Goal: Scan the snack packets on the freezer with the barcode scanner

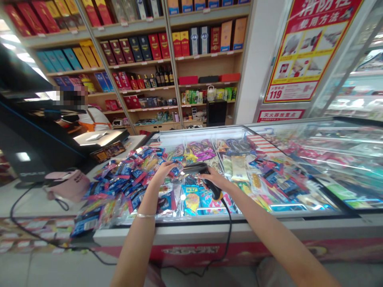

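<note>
My left hand grips a small blue foil snack packet above a heap of similar packets. My right hand is closed around the handle of a black corded handheld barcode scanner. The scanner's head points left toward the packet, a short gap apart. Its black cable hangs down past the front of the freezer. Beneath both hands lies the freezer's glass top, with colourful packaged ice creams inside.
Loose packets spill left over a counter beside a pink handbag. A person in an orange apron stands beyond a dark checkout unit. Shelves of boxed liquor stand behind. Another glass freezer extends right.
</note>
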The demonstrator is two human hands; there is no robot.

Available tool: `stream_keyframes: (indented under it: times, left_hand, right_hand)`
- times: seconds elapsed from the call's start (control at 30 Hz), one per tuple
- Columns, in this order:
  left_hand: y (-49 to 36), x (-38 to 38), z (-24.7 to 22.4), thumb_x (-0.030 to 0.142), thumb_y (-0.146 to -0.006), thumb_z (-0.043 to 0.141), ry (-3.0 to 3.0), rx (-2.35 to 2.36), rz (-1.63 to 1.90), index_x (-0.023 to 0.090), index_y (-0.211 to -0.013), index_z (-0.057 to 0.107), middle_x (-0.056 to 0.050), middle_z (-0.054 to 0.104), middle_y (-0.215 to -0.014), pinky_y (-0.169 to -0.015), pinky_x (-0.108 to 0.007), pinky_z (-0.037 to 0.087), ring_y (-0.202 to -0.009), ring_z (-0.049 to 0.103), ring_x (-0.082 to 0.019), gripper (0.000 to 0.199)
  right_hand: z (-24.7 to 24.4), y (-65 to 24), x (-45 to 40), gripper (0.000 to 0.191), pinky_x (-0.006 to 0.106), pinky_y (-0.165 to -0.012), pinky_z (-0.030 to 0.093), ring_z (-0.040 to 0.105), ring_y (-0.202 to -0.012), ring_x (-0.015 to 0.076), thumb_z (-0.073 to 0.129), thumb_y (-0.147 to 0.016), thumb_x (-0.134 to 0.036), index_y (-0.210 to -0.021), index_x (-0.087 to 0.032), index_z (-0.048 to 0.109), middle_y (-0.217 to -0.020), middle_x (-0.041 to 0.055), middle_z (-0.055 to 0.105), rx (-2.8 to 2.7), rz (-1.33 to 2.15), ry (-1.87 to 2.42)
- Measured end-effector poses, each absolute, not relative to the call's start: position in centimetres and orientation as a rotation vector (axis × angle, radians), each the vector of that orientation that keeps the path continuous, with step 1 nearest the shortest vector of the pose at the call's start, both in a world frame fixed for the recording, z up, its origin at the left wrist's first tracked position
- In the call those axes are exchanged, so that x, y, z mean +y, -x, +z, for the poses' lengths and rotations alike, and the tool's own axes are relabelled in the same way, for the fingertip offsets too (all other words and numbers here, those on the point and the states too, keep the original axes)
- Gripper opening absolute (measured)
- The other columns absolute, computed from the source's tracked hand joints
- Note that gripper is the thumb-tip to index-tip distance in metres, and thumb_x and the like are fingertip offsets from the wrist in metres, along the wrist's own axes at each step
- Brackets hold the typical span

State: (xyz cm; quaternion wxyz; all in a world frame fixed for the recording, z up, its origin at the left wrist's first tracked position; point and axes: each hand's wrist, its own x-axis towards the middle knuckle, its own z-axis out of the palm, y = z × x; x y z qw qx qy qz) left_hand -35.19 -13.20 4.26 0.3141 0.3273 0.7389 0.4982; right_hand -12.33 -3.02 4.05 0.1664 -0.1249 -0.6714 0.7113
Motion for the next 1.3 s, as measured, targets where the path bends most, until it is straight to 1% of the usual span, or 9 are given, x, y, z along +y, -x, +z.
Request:
stream_keyframes:
  times: [0.27, 0.4, 0.53, 0.67, 0.83, 0.93, 1.1, 1.2, 1.3]
  left_hand:
    - [34.8, -13.2, 5.5, 0.043, -0.068, 0.071, -0.959, 1.925, 1.426, 0.014, -0.108, 0.064, -0.004, 0.069, -0.085, -0.046, -0.023, 0.049, -0.053, 0.062, -0.013, 0.050]
    - [33.4, -13.0, 7.0, 0.039, -0.057, 0.080, -1.159, 1.803, 1.422, 0.015, -0.109, 0.059, -0.003, 0.068, -0.096, -0.061, -0.026, 0.056, -0.068, 0.065, -0.015, 0.061]
    - [28.2, -10.8, 7.0, 0.034, -0.057, 0.082, -1.323, 1.717, 1.234, 0.015, -0.119, 0.052, -0.003, 0.066, -0.093, -0.069, -0.031, 0.057, -0.072, 0.066, -0.017, 0.072]
    - [20.1, -7.4, 5.6, 0.032, -0.060, 0.083, -1.292, 1.582, 1.148, 0.019, -0.136, 0.038, -0.011, 0.063, -0.110, -0.069, -0.032, 0.057, -0.072, 0.067, -0.017, 0.090]
    - [12.2, -3.3, 3.8, 0.034, -0.071, 0.076, -1.397, 1.498, 1.005, 0.016, -0.137, 0.039, -0.013, 0.066, -0.108, -0.072, -0.034, 0.056, -0.074, 0.070, -0.021, 0.077]
    - [9.3, -1.4, 3.1, 0.035, -0.079, 0.067, -1.591, 1.667, 0.935, 0.014, -0.136, 0.043, -0.015, 0.066, -0.111, -0.083, -0.037, 0.053, -0.088, 0.070, -0.026, 0.065]
    - [6.0, 0.7, 1.9, 0.040, -0.088, 0.053, -1.991, 2.196, 1.031, 0.010, -0.144, 0.033, -0.028, 0.038, -0.144, -0.106, -0.051, 0.033, -0.134, 0.037, -0.038, 0.067]
    - [5.5, 1.5, 0.9, 0.047, -0.092, 0.042, -2.181, 2.225, 1.081, 0.015, -0.148, 0.028, -0.022, 0.024, -0.153, -0.111, -0.053, 0.025, -0.142, 0.020, -0.037, 0.065]
    - [6.0, 2.2, -0.4, 0.048, -0.092, 0.039, -2.279, 2.090, 0.933, 0.020, -0.145, 0.033, -0.017, 0.029, -0.152, -0.111, -0.051, 0.027, -0.142, 0.022, -0.033, 0.060]
  right_hand:
    - [4.5, 11.1, -2.0, 0.026, 0.022, -0.040, 0.041, 0.052, -0.043, 0.0098, 0.067, -0.066, -0.036, -0.080, -0.014, 0.061, -0.069, 0.0038, 0.068, -1.571, 2.105, 0.380]
    - [5.4, 6.5, -0.6, 0.025, 0.021, -0.039, 0.038, 0.049, -0.040, 0.0100, 0.065, -0.066, -0.037, -0.075, -0.014, 0.062, -0.055, 0.0014, 0.061, -1.472, 2.007, 0.470]
    - [5.2, -0.7, 1.2, 0.025, 0.021, -0.038, 0.036, 0.047, -0.039, 0.0101, 0.065, -0.068, -0.038, -0.076, -0.014, 0.061, -0.049, -0.0002, 0.057, -1.364, 1.870, 0.609]
    - [4.2, -7.8, 3.0, 0.025, 0.020, -0.037, 0.035, 0.044, -0.038, 0.0099, 0.061, -0.070, -0.039, -0.074, -0.015, 0.059, -0.046, -0.0008, 0.052, -1.240, 1.836, 0.728]
    - [3.1, -14.3, 5.2, 0.019, 0.019, -0.038, 0.036, 0.044, -0.041, 0.0092, 0.062, -0.068, -0.033, -0.074, -0.016, 0.058, -0.050, -0.0007, 0.052, -1.051, 1.721, 0.750]
    - [2.8, -16.6, 6.3, 0.017, 0.020, -0.037, 0.037, 0.044, -0.041, 0.0089, 0.062, -0.068, -0.031, -0.072, -0.016, 0.057, -0.053, -0.0004, 0.052, -0.987, 1.712, 0.768]
    - [2.0, -17.9, 8.7, 0.015, 0.020, -0.037, 0.038, 0.044, -0.042, 0.0085, 0.060, -0.067, -0.030, -0.073, -0.016, 0.058, -0.060, 0.0024, 0.057, -0.932, 1.675, 0.797]
    - [1.5, -17.8, 10.0, 0.016, 0.021, -0.037, 0.039, 0.044, -0.042, 0.0093, 0.059, -0.069, -0.032, -0.072, -0.016, 0.058, -0.061, 0.0029, 0.058, -0.924, 1.648, 0.777]
    - [1.1, -17.8, 10.7, 0.017, 0.021, -0.039, 0.041, 0.045, -0.044, 0.0100, 0.059, -0.069, -0.034, -0.073, -0.017, 0.059, -0.063, 0.0031, 0.059, -0.922, 1.630, 0.754]
